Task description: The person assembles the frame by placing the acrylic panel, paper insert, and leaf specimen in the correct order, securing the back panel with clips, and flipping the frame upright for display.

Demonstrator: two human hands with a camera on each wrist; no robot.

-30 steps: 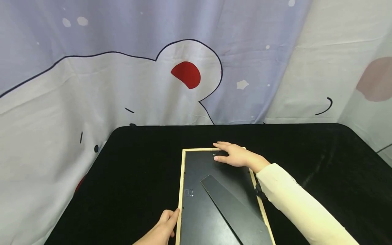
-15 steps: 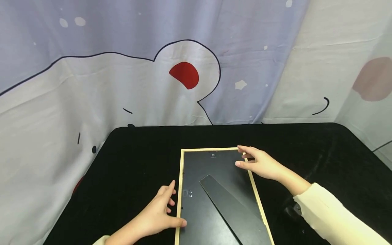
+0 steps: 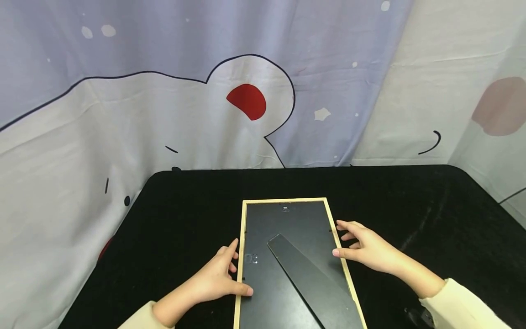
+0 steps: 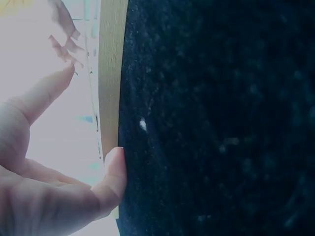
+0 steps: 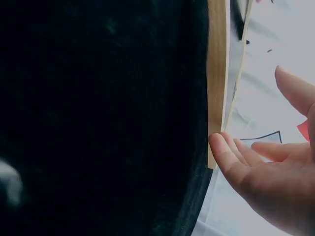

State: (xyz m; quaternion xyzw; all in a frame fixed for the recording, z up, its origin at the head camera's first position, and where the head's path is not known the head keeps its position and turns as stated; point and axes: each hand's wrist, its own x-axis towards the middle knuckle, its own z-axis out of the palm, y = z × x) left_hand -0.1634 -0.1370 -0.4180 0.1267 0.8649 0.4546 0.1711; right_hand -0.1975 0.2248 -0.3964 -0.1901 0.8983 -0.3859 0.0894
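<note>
A picture frame with a pale wooden rim (image 3: 283, 200) lies face down on the black cloth, its dark backing and long dark stand leg (image 3: 310, 274) facing up. At its left rim is my left hand (image 3: 215, 276), thumb reaching over the wood and fingers along the outer side. A fingertip touches the wooden side (image 4: 112, 78) in the left wrist view, while the thumb stays apart. My right hand (image 3: 374, 249) is at the right rim, thumb over the edge, fingers spread outside. In the right wrist view, fingertips meet the frame's side (image 5: 217, 73) near its corner.
Black cloth (image 3: 189, 214) covers the table under and around the frame. Behind the table hangs a patterned lilac and white curtain (image 3: 172, 119). Small metal hangers (image 3: 251, 259) sit on the backing.
My right hand has left the frame's top edge and come down its right side. My left hand has spread out, its thumb now across the left rim. The frame appears still.
</note>
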